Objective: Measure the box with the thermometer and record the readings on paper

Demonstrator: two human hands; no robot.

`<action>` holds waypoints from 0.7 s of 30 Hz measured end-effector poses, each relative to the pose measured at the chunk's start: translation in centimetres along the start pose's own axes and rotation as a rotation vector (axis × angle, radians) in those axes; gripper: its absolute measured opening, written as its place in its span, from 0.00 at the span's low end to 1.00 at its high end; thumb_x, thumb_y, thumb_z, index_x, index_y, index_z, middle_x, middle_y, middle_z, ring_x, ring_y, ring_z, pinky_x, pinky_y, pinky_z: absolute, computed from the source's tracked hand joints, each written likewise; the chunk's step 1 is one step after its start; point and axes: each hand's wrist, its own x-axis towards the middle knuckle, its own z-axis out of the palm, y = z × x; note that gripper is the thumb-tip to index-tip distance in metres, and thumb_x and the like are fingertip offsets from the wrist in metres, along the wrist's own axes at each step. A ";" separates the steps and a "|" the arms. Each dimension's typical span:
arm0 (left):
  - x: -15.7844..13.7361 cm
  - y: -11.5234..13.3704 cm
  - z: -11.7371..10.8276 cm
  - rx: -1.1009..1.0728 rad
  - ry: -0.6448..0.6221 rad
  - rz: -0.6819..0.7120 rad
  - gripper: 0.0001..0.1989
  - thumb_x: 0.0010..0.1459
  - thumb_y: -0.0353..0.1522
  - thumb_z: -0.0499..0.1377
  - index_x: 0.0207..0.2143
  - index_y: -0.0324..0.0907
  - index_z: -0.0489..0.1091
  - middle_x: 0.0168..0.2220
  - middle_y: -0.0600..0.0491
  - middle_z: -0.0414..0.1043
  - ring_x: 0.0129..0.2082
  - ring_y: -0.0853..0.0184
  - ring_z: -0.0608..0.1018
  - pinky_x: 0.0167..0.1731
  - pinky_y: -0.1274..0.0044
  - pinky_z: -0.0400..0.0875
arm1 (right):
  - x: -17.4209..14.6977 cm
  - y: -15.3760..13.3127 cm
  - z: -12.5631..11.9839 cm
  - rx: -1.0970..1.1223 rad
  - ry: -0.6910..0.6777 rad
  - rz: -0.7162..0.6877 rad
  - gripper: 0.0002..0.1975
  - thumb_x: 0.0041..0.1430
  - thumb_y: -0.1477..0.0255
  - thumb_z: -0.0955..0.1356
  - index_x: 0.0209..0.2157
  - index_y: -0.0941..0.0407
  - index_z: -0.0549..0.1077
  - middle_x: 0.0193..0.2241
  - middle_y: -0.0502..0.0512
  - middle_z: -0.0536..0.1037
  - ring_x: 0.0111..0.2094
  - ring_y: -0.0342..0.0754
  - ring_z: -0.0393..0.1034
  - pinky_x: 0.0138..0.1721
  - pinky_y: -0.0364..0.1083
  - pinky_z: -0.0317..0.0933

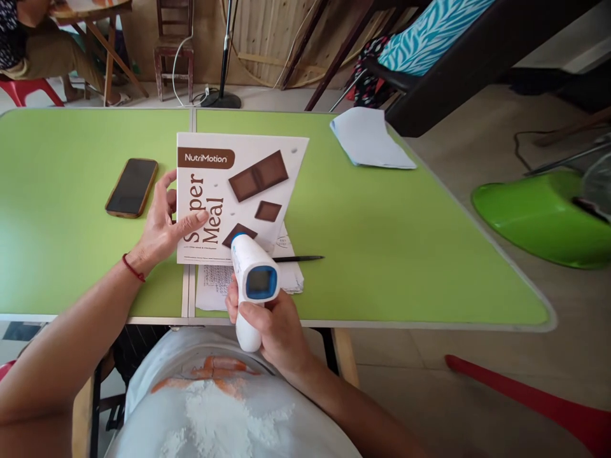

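My left hand [165, 222] grips the left edge of a white box [267, 149] printed "NutriMotion Super Meal" with brown chocolate pieces, thumb on its front face. My right hand [277, 324] is wrapped round the handle of a white infrared thermometer [251, 257] with a blue-rimmed screen. The screen faces me and looks dark grey. The thermometer's front end overlaps the lower part of the box; whether they touch I cannot tell. Handwritten papers [214, 289] lie partly hidden beneath and behind the box, and a dark pen [305, 258] sticks out to the right.
A smartphone [132, 187] lies on the green folding table [382, 254], left of the box. Folded white paper [370, 137] rests at the far right edge. Beyond are a wooden chair [174, 44], a stand base [220, 100], a green plastic stool [544, 216] and a seated person [48, 51].
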 end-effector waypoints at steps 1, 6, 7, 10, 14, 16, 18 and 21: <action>0.0 0.1 0.0 0.000 -0.001 -0.002 0.43 0.50 0.49 0.70 0.62 0.48 0.55 0.49 0.45 0.75 0.46 0.53 0.80 0.40 0.65 0.79 | 0.0 0.0 0.1 0.000 0.010 0.007 0.16 0.46 0.61 0.75 0.33 0.53 0.71 0.24 0.46 0.69 0.23 0.43 0.60 0.25 0.46 0.58; 0.1 0.2 0.0 -0.012 -0.018 0.004 0.42 0.50 0.48 0.71 0.61 0.48 0.56 0.49 0.46 0.76 0.47 0.52 0.80 0.41 0.65 0.79 | 0.0 0.1 0.3 0.000 0.026 0.024 0.17 0.46 0.59 0.75 0.32 0.53 0.70 0.23 0.46 0.67 0.24 0.42 0.58 0.25 0.45 0.55; 0.1 0.2 0.0 -0.015 -0.019 0.009 0.42 0.50 0.48 0.71 0.61 0.48 0.56 0.50 0.46 0.76 0.47 0.53 0.80 0.41 0.65 0.79 | 0.1 0.1 0.3 0.000 0.021 0.021 0.16 0.46 0.59 0.75 0.32 0.53 0.70 0.23 0.46 0.67 0.24 0.42 0.58 0.26 0.46 0.55; 0.0 0.2 -0.1 -0.013 -0.017 0.018 0.42 0.51 0.47 0.71 0.62 0.49 0.56 0.50 0.47 0.75 0.47 0.53 0.80 0.42 0.66 0.79 | 0.0 0.2 0.3 -0.011 0.017 0.002 0.16 0.48 0.59 0.75 0.30 0.53 0.70 0.23 0.46 0.67 0.24 0.43 0.58 0.27 0.46 0.55; 0.1 0.2 -0.1 -0.001 -0.022 0.031 0.41 0.51 0.47 0.71 0.62 0.49 0.56 0.49 0.47 0.75 0.46 0.54 0.81 0.41 0.65 0.79 | -0.1 0.4 0.1 -0.020 0.024 0.006 0.15 0.48 0.59 0.75 0.30 0.53 0.71 0.23 0.47 0.69 0.25 0.44 0.60 0.28 0.46 0.57; 0.1 0.2 0.0 -0.012 -0.021 0.031 0.41 0.51 0.46 0.71 0.61 0.49 0.57 0.49 0.47 0.76 0.46 0.54 0.81 0.41 0.66 0.79 | -0.1 0.4 0.1 -0.017 0.023 0.012 0.15 0.48 0.59 0.75 0.30 0.52 0.71 0.24 0.48 0.71 0.25 0.44 0.61 0.28 0.47 0.58; 0.1 0.3 0.0 -0.025 -0.018 0.032 0.41 0.50 0.46 0.71 0.61 0.49 0.57 0.49 0.47 0.75 0.47 0.54 0.81 0.41 0.66 0.79 | -0.1 0.4 0.2 -0.018 0.025 0.005 0.15 0.48 0.58 0.75 0.30 0.53 0.71 0.24 0.48 0.71 0.25 0.44 0.62 0.28 0.47 0.58; 0.1 0.3 0.1 -0.030 -0.024 0.033 0.41 0.50 0.46 0.71 0.61 0.49 0.57 0.49 0.47 0.76 0.47 0.54 0.81 0.41 0.66 0.80 | -0.2 0.2 0.3 -0.015 0.002 -0.010 0.15 0.48 0.58 0.75 0.30 0.53 0.71 0.23 0.47 0.71 0.24 0.44 0.61 0.27 0.46 0.59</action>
